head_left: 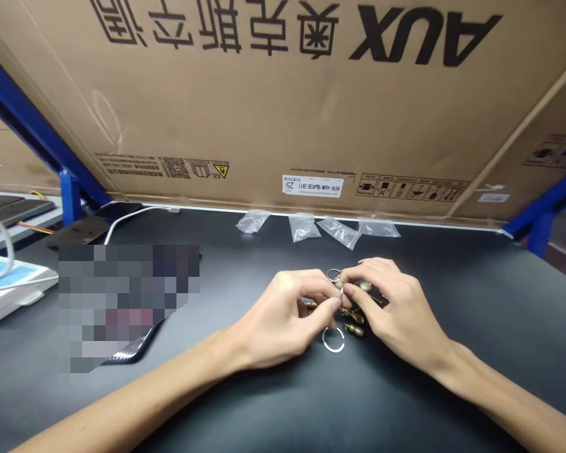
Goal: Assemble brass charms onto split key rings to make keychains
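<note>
My left hand (pixel 296 311) and my right hand (pixel 399 308) meet above the dark mat, thumbs and forefingers pinched together. Between the fingertips is a thin silver key ring (pixel 342 293), seen nearly edge-on and mostly covered by them. Just below the left fingers, another silver key ring (pixel 333 350) lies flat on the mat. A third silver ring (pixel 333 275) shows behind the fingertips. Small bronze-coloured charms, one with a rounded gourd-like shape (pixel 354 330), lie under and beside the right hand. The hands partly hide these pieces.
Several clear plastic bags (pixel 304 226) lie along the mat's far edge, before a large cardboard box (pixel 264 119). A phone-like device (pixel 134 353), largely pixelated over, rests at left. Beyond it are a white box (pixel 23 296) and a white cable (pixel 122 217). Blue frame posts (pixel 70 195) flank the mat.
</note>
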Available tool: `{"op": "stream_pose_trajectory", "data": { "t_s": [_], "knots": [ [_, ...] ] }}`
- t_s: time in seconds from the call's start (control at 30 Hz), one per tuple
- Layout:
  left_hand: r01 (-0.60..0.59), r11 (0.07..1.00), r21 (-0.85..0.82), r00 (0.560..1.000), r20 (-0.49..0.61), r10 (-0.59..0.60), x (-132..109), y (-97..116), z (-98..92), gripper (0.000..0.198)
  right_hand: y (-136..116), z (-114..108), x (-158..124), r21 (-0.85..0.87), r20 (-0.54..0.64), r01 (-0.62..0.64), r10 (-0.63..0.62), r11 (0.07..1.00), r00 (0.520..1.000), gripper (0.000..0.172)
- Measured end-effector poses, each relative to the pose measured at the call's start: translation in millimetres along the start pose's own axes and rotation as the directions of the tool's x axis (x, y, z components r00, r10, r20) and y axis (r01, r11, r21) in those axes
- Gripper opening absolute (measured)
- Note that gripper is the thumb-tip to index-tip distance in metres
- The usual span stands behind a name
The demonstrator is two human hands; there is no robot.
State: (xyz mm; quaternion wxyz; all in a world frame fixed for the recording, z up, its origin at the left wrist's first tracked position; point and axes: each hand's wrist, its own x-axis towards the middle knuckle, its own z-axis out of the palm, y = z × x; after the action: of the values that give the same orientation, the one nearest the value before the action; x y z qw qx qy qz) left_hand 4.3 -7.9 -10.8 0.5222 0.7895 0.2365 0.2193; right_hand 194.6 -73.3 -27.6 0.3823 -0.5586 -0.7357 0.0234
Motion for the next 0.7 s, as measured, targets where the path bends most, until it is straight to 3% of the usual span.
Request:
{"op": "stream_pose_trajectory", "data": {
  "t_s": [0.2,0.43,0.57,0.7],
  "knots": [
    [0.069,0.990,-0.123,0.997,0.041,-0.064,0.8,-2.3,-2.5,0.030,-1.0,0.0,0.3,0.016,0.010,-0.047,0.046,0.999,0.999,0.010],
    [0.077,0.996,-0.037,0.997,0.014,-0.076,0.1,0.4,-1.6,0.024,-1.9,-0.8,1.4,0.006,0.014,-0.011,0.011,1.000,1.000,0.010],
    [0.020,0.999,0.047,1.000,0.003,-0.020,0.7,0.5,0.2,0.018,-1.9,0.7,0.9,0.006,0.016,0.028,-0.028,1.000,0.999,0.010],
    [-0.099,0.976,0.193,0.994,-0.033,0.108,1.4,-2.5,1.3,0.016,-0.6,0.7,0.0,-0.003,0.011,0.019,-0.019,1.000,1.000,0.009]
  ]
}}
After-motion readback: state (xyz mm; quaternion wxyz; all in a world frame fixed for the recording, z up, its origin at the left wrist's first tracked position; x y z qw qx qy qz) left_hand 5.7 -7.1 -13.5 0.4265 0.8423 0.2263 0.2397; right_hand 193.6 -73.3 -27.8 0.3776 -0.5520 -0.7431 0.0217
